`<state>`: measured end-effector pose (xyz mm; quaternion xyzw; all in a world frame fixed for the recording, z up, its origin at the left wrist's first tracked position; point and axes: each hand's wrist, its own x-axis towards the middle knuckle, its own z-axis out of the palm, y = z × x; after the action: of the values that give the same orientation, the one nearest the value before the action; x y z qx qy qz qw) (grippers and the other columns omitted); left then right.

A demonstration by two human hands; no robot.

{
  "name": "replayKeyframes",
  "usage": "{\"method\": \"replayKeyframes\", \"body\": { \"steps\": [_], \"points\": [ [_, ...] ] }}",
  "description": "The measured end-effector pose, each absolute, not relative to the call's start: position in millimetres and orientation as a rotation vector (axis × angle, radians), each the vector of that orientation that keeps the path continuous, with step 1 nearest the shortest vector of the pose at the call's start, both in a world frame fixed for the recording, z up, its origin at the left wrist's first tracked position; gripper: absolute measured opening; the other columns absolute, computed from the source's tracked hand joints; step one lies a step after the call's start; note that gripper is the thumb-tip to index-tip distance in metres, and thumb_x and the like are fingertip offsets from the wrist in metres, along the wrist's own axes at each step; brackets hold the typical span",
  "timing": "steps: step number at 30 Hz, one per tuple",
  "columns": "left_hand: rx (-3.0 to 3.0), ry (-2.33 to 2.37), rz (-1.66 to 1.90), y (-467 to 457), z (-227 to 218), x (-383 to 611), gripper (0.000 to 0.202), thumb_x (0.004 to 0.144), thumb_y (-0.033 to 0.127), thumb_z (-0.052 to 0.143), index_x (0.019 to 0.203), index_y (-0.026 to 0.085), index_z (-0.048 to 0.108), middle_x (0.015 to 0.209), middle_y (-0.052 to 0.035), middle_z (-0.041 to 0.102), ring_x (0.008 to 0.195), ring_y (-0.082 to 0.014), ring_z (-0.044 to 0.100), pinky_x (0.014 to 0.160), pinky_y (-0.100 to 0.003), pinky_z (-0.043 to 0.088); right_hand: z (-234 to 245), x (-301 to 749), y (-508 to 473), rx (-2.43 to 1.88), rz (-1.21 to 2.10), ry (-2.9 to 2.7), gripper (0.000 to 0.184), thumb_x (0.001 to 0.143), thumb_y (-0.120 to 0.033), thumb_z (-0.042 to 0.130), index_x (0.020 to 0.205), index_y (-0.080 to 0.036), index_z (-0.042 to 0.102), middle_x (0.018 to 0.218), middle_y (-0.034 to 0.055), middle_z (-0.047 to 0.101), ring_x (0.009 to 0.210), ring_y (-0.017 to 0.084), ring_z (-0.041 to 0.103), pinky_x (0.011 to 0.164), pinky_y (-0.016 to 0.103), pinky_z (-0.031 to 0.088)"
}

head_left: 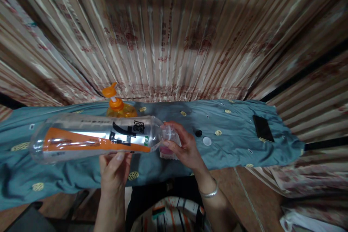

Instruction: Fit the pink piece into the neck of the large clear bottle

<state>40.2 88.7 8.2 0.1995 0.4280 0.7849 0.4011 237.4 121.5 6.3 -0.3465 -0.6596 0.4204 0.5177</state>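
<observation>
A large clear plastic bottle (95,137) with an orange and silver label lies sideways in the air above the cloth-covered table, its neck to the right. My left hand (115,166) grips the body from below, fingers hidden behind it. My right hand (182,145) is closed round the uncapped-looking neck, thumb in front. Just beneath that hand a small pinkish packet or cloth (168,153) shows in part; I cannot make out what it is. Behind the bottle stands an orange pump dispenser (116,105), its lower part covered by the bottle.
A black cap (198,133) and a white round cap (207,141) lie right of my right hand. A dark phone (263,128) rests near the right end of the teal tablecloth (233,152). Pleated patterned curtains (168,36) hang right behind the table.
</observation>
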Motion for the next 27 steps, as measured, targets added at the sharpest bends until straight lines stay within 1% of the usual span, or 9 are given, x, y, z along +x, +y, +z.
{"method": "replayKeyframes", "body": {
  "steps": [4,8,10,12,14,16,21,24,27],
  "points": [
    [0.522,1.054,1.993,88.0,6.7,39.6,0.043,0.037,0.039,0.097,0.061,0.021,0.066,0.056,0.0042,0.069,0.05,-0.0124,0.064,0.052,-0.023,0.055,6.0,237.4,121.0,-0.832,1.012,-1.578,0.043,0.092,-0.044,0.073,0.131,-0.029,0.062,0.124,0.0053,0.072,0.11,0.022,0.069,0.098,0.036,0.053],
    [0.558,1.024,1.971,87.0,11.9,39.1,0.043,0.037,0.039,0.098,0.066,0.022,0.072,0.059,0.0035,0.071,0.056,-0.0148,0.067,0.065,-0.03,0.061,6.7,237.2,120.6,-0.8,0.998,-1.568,0.04,0.093,-0.042,0.073,0.13,-0.032,0.061,0.122,0.0026,0.073,0.108,0.02,0.07,0.095,0.032,0.054],
    [0.566,1.011,1.958,86.4,14.5,39.0,0.041,0.038,0.039,0.098,0.067,0.024,0.074,0.062,0.0044,0.073,0.059,-0.016,0.069,0.068,-0.033,0.063,7.1,237.3,120.5,-0.806,1.007,-1.569,0.04,0.093,-0.043,0.073,0.13,-0.031,0.062,0.122,0.0028,0.073,0.107,0.02,0.071,0.093,0.031,0.054],
    [0.576,1.001,1.953,85.7,15.4,39.0,0.038,0.039,0.04,0.098,0.066,0.026,0.074,0.064,0.0049,0.074,0.06,-0.0171,0.07,0.066,-0.034,0.063,7.1,237.4,120.5,-0.819,1.021,-1.572,0.042,0.092,-0.046,0.073,0.129,-0.03,0.062,0.121,0.0038,0.074,0.104,0.02,0.071,0.091,0.032,0.055],
    [0.595,1.003,1.95,85.3,14.1,38.8,0.036,0.039,0.039,0.098,0.064,0.027,0.074,0.062,0.0043,0.074,0.057,-0.017,0.07,0.058,-0.03,0.061,6.7,237.7,120.4,-0.828,1.028,-1.573,0.043,0.092,-0.046,0.073,0.129,-0.029,0.062,0.121,0.0044,0.074,0.104,0.021,0.072,0.092,0.033,0.055],
    [0.613,1.019,1.943,85.3,10.9,37.3,0.036,0.04,0.038,0.097,0.066,0.026,0.075,0.061,0.0031,0.073,0.054,-0.0164,0.068,0.054,-0.028,0.06,5.7,237.8,120.3,-0.829,1.027,-1.568,0.043,0.092,-0.046,0.073,0.129,-0.03,0.062,0.121,0.004,0.074,0.106,0.021,0.071,0.093,0.033,0.055],
    [0.672,1.033,1.882,86.8,0.3,26.6,0.035,0.041,0.033,0.097,0.067,0.023,0.075,0.062,-0.0004,0.073,0.056,-0.0188,0.068,0.06,-0.036,0.062,4.0,237.4,120.2,-0.827,1.022,-1.556,0.043,0.092,-0.044,0.073,0.13,-0.029,0.061,0.123,0.0043,0.073,0.11,0.022,0.071,0.096,0.034,0.054],
    [0.703,1.033,1.833,86.8,-1.3,23.1,0.035,0.043,0.03,0.097,0.072,0.024,0.077,0.064,-0.0015,0.073,0.055,-0.019,0.067,0.056,-0.036,0.061,4.2,237.2,120.3,-0.813,1.01,-1.552,0.043,0.092,-0.043,0.073,0.131,-0.03,0.061,0.123,0.0037,0.073,0.111,0.021,0.071,0.096,0.034,0.054],
    [0.705,1.038,1.817,83.9,3.0,27.2,0.031,0.048,0.034,0.097,0.07,0.024,0.077,0.063,-0.0011,0.073,0.054,-0.0191,0.068,0.054,-0.035,0.061,4.1,237.3,120.6,-0.803,0.997,-1.561,0.042,0.092,-0.041,0.073,0.131,-0.031,0.061,0.123,0.0031,0.074,0.109,0.021,0.071,0.095,0.032,0.054]
  ]
}}
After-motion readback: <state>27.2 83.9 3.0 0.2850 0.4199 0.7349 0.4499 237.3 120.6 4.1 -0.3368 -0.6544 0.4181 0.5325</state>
